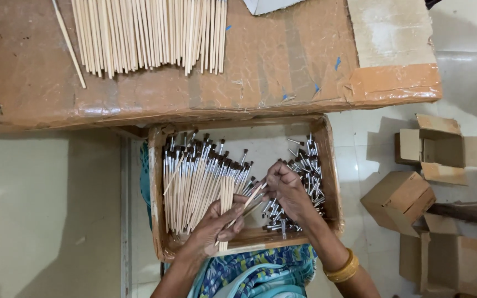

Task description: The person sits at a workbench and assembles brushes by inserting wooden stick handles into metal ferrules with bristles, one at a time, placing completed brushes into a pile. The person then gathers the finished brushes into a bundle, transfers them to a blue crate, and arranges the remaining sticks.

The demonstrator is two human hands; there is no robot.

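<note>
1. My left hand is clamped round a bundle of sticks at 6 o'clock in the tray.
2. My right hand pinches one stick at its tip, fingers together.
3. Brush heads lie at 3 o'clock in the tray; finished brushes at 9.
4. Bare sticks lie on the table at 12.

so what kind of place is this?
Likely a small hand-assembly workshop, maybe home-based. Plain wooden sticks lie in a row on a cardboard-covered table; a cardboard tray holds finished brushes and loose metal brush tips; small cardboard boxes sit on the floor.
</note>
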